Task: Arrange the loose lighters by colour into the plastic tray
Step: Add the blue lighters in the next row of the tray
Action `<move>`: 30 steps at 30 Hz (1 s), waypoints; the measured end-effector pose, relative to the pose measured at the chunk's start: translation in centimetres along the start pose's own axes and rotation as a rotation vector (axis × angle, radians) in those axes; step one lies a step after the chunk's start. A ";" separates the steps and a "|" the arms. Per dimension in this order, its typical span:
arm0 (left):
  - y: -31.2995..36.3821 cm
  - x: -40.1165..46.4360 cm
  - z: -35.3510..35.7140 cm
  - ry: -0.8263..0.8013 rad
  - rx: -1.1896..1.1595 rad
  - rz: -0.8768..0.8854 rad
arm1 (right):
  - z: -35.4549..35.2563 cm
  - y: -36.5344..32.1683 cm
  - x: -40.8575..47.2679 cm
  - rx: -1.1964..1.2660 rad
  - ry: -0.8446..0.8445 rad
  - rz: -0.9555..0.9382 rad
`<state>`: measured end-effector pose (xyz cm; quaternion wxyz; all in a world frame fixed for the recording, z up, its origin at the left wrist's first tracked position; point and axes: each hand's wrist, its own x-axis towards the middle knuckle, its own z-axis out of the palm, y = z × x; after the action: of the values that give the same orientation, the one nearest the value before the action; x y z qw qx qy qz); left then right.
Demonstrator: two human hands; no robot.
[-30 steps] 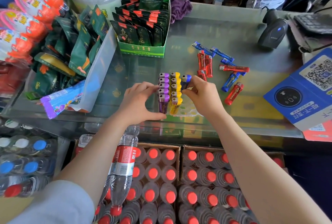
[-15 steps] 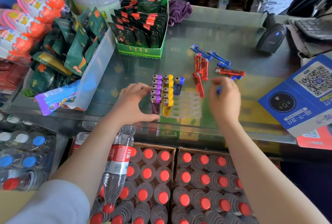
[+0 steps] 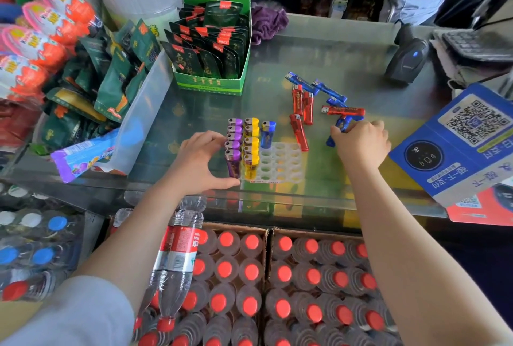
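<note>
While our left hand (image 3: 198, 164) braces the plastic tray (image 3: 280, 164) on the glass counter (image 3: 347, 60), grip spread against its purple row (image 3: 234, 143), our right hand (image 3: 361, 143) pinches a loose blue lighter (image 3: 340, 128) for the blue column.

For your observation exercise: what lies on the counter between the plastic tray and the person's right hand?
In the head view, one red lighter lies loose on the glass between the tray and the right hand; the rest is bare counter.
</note>
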<state>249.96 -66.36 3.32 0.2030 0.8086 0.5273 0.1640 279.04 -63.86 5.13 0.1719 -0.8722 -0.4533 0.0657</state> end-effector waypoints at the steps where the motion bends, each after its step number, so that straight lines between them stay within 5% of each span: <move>1: -0.1 0.0 0.0 -0.003 0.005 0.003 | 0.1 -0.2 -0.2 0.006 -0.010 -0.002; 5: -0.3 0.1 0.1 0.003 0.018 0.013 | 0.2 -1.4 -1.4 0.095 -0.037 -0.036; 9: -0.3 0.2 0.1 -0.002 0.041 0.024 | -0.9 -3.4 -3.9 0.640 -0.124 -0.152; 13: -0.3 0.2 0.1 0.012 0.033 0.028 | -1.0 -4.7 -7.0 0.837 -0.247 -0.345; 20: -0.4 0.2 0.2 0.028 0.037 0.038 | 1.4 -4.1 -9.7 0.791 -0.339 -0.393; 30: -0.4 0.2 0.1 0.018 0.043 0.039 | 1.9 -3.9 -8.3 0.423 -0.213 -0.662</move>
<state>249.78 -66.01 3.06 0.1776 0.8213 0.5167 0.1640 270.69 -68.03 4.42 0.3113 -0.6130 -0.7013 0.1884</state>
